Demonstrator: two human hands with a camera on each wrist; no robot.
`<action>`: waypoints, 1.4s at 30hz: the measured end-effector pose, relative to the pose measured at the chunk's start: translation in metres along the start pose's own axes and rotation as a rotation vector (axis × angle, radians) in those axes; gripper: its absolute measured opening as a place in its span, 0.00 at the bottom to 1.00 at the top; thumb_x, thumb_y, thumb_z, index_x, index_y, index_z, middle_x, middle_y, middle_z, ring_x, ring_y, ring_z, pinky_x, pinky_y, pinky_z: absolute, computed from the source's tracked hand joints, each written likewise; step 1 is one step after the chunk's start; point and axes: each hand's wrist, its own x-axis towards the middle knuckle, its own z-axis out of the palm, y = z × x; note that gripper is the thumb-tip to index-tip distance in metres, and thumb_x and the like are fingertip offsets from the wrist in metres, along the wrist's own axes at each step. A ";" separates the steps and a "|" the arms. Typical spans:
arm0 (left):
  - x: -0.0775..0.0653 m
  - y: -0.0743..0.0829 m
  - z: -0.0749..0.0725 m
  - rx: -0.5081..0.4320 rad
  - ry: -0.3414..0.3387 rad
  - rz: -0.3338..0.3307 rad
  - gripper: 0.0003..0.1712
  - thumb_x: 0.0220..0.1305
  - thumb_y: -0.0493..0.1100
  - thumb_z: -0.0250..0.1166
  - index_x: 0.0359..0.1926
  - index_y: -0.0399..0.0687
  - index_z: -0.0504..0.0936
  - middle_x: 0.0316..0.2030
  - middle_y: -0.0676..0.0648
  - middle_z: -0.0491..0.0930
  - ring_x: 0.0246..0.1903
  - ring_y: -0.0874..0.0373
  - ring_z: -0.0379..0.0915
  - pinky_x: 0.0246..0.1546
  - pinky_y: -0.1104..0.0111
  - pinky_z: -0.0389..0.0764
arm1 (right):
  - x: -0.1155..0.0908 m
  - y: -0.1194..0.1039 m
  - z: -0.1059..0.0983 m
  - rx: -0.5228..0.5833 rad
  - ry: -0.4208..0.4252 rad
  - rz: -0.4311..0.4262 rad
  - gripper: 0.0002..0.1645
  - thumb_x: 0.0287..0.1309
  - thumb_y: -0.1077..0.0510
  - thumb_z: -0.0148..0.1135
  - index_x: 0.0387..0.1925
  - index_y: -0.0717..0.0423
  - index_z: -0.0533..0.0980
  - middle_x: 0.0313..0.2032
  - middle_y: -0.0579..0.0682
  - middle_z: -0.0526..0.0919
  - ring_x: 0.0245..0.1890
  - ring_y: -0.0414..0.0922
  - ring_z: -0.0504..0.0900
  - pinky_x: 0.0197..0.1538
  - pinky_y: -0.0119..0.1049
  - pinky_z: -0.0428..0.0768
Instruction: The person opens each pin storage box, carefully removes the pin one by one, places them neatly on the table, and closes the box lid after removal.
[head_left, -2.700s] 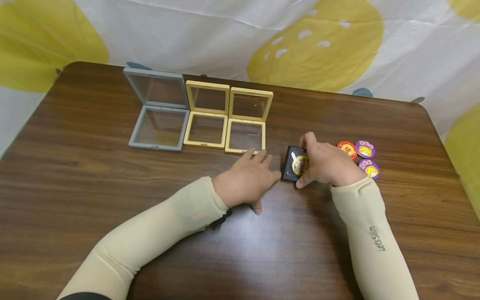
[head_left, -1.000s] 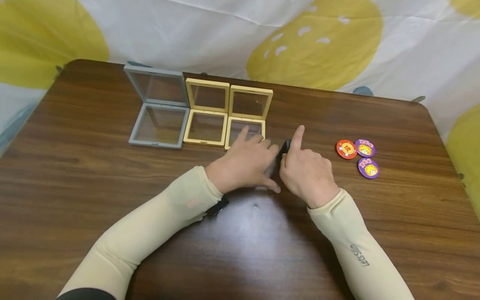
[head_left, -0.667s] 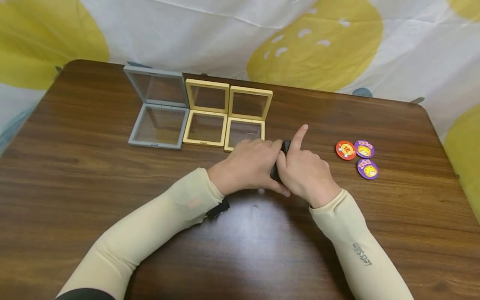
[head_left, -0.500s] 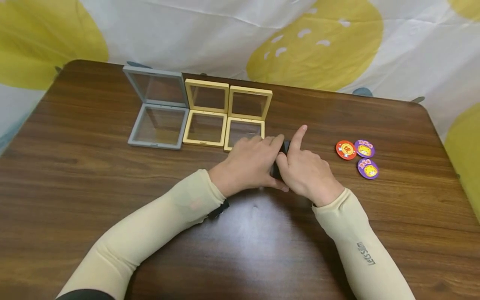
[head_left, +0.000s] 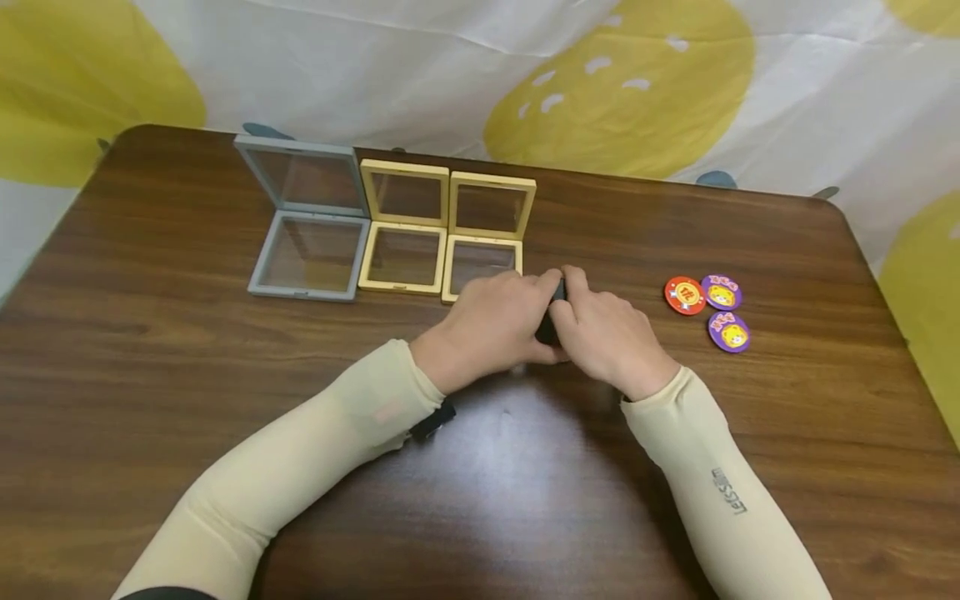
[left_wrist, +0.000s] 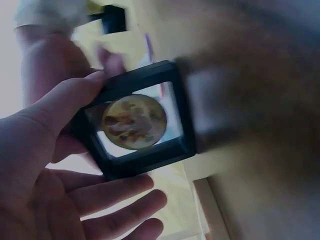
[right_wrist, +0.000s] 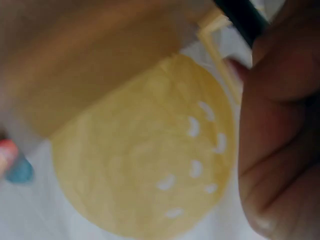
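My left hand (head_left: pixel 487 323) and right hand (head_left: pixel 609 340) meet at a small black display frame (head_left: pixel 547 327), stood up between them. In the left wrist view, the black frame (left_wrist: pixel 187 112) has a clear window with a round gold-toned disc (left_wrist: pixel 134 122) in it. The left thumb and fingers pinch opposite edges, with several fingertips spread beyond. From the other side my right hand grips it, its index finger at the top edge. The right wrist view shows only part of the right hand (right_wrist: pixel 280 115) and a dark frame edge (right_wrist: pixel 244 21).
Behind the left hand stand an open grey frame (head_left: pixel 342 257) and two open yellow frames, one in the middle (head_left: pixel 439 260) and one at the right (head_left: pixel 518 258). A red round badge (head_left: pixel 686 296) and two purple ones (head_left: pixel 729 332) lie to the right on the wooden table (head_left: pixel 495 508).
The black frame, flat on the table under my right hand at first, now stands upright. My left hand has moved right and taken hold. The right index finger, lately raised, has come down.
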 end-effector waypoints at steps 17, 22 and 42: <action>0.002 -0.003 -0.015 -0.014 -0.107 -0.029 0.37 0.46 0.62 0.72 0.52 0.49 0.70 0.43 0.50 0.81 0.39 0.53 0.78 0.33 0.56 0.81 | 0.012 0.024 -0.002 0.536 -0.181 -0.075 0.16 0.63 0.54 0.40 0.46 0.60 0.67 0.20 0.55 0.78 0.15 0.48 0.78 0.20 0.39 0.77; 0.002 -0.001 -0.012 -0.014 -0.108 -0.026 0.39 0.47 0.62 0.71 0.55 0.49 0.69 0.44 0.50 0.81 0.41 0.53 0.78 0.34 0.56 0.82 | 0.014 0.024 -0.004 0.609 -0.237 -0.055 0.21 0.61 0.56 0.40 0.52 0.62 0.65 0.24 0.55 0.80 0.20 0.50 0.82 0.22 0.40 0.78; -0.001 -0.003 -0.008 -0.048 -0.082 -0.047 0.39 0.46 0.60 0.71 0.55 0.50 0.68 0.38 0.50 0.81 0.34 0.55 0.77 0.28 0.57 0.80 | 0.005 0.011 -0.008 0.237 -0.095 -0.061 0.22 0.60 0.55 0.39 0.57 0.48 0.61 0.30 0.57 0.82 0.20 0.49 0.82 0.27 0.40 0.78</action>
